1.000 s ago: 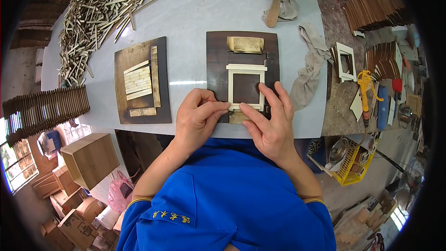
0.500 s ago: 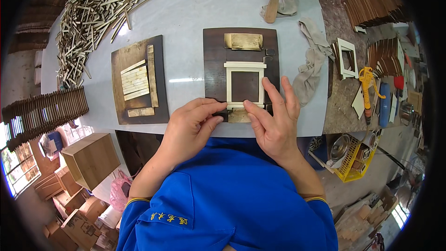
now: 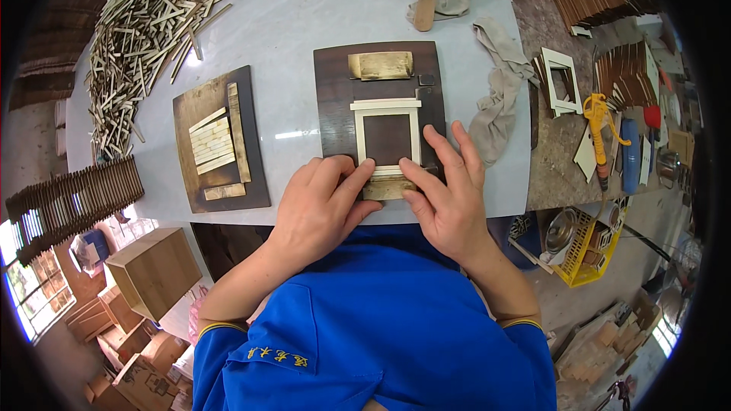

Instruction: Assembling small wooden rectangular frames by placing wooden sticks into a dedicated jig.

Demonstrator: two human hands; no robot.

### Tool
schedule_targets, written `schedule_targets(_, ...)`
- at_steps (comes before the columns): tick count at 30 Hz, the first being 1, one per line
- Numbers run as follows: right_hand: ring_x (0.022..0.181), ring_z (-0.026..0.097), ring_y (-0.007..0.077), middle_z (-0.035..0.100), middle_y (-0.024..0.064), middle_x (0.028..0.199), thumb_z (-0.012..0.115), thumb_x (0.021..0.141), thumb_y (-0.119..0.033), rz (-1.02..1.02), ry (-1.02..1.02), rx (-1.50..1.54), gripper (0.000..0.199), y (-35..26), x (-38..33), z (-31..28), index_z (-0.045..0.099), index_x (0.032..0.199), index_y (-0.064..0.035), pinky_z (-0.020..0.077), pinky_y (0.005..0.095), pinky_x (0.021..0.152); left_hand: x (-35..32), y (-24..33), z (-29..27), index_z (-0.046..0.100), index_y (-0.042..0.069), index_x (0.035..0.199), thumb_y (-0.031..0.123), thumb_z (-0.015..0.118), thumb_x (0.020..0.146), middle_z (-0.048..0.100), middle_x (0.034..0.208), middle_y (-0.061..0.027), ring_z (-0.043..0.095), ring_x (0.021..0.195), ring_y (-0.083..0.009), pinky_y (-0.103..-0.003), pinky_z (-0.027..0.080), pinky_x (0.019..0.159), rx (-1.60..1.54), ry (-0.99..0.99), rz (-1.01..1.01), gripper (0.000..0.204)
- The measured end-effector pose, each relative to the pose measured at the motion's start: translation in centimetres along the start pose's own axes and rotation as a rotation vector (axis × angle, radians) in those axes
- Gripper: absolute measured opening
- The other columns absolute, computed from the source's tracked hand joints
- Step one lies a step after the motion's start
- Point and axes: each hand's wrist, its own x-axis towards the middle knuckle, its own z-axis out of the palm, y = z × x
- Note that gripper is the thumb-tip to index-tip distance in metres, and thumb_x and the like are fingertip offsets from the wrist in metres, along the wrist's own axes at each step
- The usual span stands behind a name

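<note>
Both hands are working the bottom edge of a little pale wooden frame (image 3: 386, 135) that's sitting on a dark jig board (image 3: 335, 99), just above the middle of the picture. My left hand (image 3: 320, 209) is pressing down with thumb and fingertips on the lower left corner, and my right hand (image 3: 445, 198) is doing the same on the lower right, fingers spread flat up along the right side. Neither grip is wrapping anything; both are narrow pinch-and-press holds on the bottom strip (image 3: 387, 172).

I'm guessing the trick here is even pressure from both sides, so the bottom piece is seating square against the two uprights and not sliding sideways. I'm keeping the fingertips low and close to the joints.

Orientation: the frame is lying flat, nearly square, slightly taller than wide, so its long axis is running from the bottom of the picture toward the top, pointing away from me. The strip I'm pressing is running left to right.

Around it on the grey bench (image 3: 304, 38): a second dark board (image 3: 217, 141) with short pale slats at center left, a big heap of sticks (image 3: 145, 23) upper left, and a rag (image 3: 499, 91) to the right.
</note>
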Motion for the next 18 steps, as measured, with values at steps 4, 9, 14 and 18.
schedule_targets(4,0.151,0.034,0.0428,0.053,0.0175,0.154,0.073,0.092,-0.019,-0.023,0.013,-0.07,0.032,-0.1,0.0,0.1,0.074,0.123,-0.0103,0.0312,0.0526,0.119,0.0,-0.3,0.5,0.067,0.003,0.13,0.025,0.08,0.088,0.059,0.11,-0.0093,0.057,0.085,-0.0243,-0.034,0.05,0.078,0.113,0.013,0.084,0.049)
schedule_targets(9,0.15,0.036,0.0412,0.054,0.0163,0.153,0.075,0.089,-0.016,-0.057,0.007,-0.018,0.036,0.5,0.4,-0.5,0.072,0.125,-0.0091,0.0325,0.0518,0.118,0.4,-0.5,0.0,0.066,0.003,0.13,0.026,0.08,0.088,0.059,0.11,-0.0094,0.058,0.085,-0.0244,-0.035,0.051,0.078,0.118,-0.004,0.121,0.05)
schedule_targets(14,0.15,0.038,0.0406,0.055,0.0142,0.152,0.073,0.09,-0.012,-0.011,-0.008,0.184,0.039,1.6,0.9,-1.7,0.069,0.129,-0.0079,0.033,0.05,0.119,1.1,-1.0,-1.4,0.066,0.003,0.13,0.022,0.08,0.088,0.062,0.111,-0.0106,0.06,0.089,-0.026,-0.035,0.052,0.08,0.023,-0.053,0.093,0.049)
schedule_targets(18,0.149,0.039,0.0398,0.056,0.0128,0.151,0.07,0.09,-0.009,0.023,0.005,0.268,0.042,2.3,1.7,-2.5,0.067,0.132,-0.0073,0.0336,0.0488,0.119,2.1,-1.6,-2.2,0.066,0.003,0.13,0.018,0.08,0.087,0.064,0.113,-0.0116,0.062,0.092,-0.0275,-0.036,0.052,0.082,-0.027,-0.025,0.051,0.047)
